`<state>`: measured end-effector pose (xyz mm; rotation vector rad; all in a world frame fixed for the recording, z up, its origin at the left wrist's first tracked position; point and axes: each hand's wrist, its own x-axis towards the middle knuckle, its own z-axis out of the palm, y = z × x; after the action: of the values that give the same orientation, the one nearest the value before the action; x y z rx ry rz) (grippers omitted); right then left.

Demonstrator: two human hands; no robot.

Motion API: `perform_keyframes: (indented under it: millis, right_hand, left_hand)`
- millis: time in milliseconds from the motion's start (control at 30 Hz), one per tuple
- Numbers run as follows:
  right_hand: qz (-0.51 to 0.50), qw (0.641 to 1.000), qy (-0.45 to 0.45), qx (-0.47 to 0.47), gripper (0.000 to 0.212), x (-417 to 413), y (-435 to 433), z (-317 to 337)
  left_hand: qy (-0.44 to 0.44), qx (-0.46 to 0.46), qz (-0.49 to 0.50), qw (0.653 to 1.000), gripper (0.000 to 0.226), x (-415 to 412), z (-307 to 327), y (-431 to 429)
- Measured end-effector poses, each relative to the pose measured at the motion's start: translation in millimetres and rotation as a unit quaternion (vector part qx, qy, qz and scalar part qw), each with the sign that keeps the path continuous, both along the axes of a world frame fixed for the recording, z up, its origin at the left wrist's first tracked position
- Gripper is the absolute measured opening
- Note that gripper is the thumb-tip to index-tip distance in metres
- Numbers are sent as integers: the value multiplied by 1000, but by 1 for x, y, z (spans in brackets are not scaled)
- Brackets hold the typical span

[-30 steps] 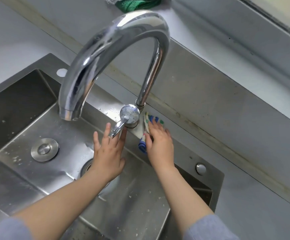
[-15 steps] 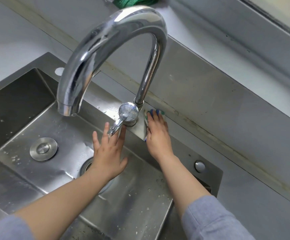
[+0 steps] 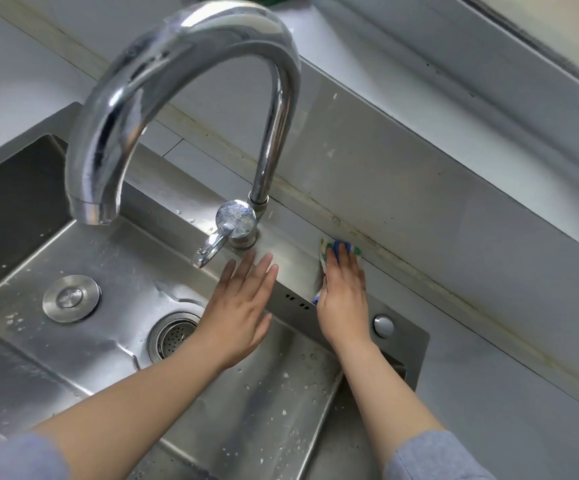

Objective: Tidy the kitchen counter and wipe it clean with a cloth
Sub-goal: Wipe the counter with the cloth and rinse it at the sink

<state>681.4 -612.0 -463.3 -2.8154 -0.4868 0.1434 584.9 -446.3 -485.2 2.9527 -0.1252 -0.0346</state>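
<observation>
Sink ledge [image 3: 295,263] with faucet [image 3: 274,116], cloth [image 3: 323,253] under right hand [image 3: 345,299]

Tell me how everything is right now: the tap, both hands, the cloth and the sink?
Tap: off, no water coming out.
Left hand: flat, fingers straight, holding nothing.
Right hand: flat, pressing on the cloth.
Cloth: squashed under the right hand.
Sink: wet with droplets.
Drain: uncovered.
</observation>
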Motion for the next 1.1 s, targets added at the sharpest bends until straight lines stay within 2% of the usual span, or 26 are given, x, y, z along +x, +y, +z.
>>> perform_keyframes:
  millis: [133, 267, 567, 700, 833, 967, 1100]
  right_hand:
    - [-24, 999, 15, -27, 69, -4, -25, 6]
    - [-41, 997, 22, -55, 81, -7, -43, 9]
    - [-184, 980, 22, -71, 63, -11, -45, 15]
    - [-174, 984, 29, -37, 57, -7, -56, 13]
    - [-123, 990, 65, -20, 57, 1, -83, 15]
    - [-161, 983, 79, 29, 54, 0, -104, 17]
    - [-178, 981, 74, -5, 58, -5, -134, 13]
  left_hand:
    - [26, 4, -28, 999, 72, 4, 0, -16]
    - [39, 5, -1, 999, 70, 8, 0, -27]
    - [45, 17, 9, 999, 73, 11, 7, -40]
    - [41, 4, -38, 998, 74, 17, 13, -57]
    - [80, 15, -57, 995, 79, 24, 17, -76]
    - [103, 25, -31, 994, 81, 25, 17, -92]
    - [118, 25, -14, 993, 85, 25, 21, -97]
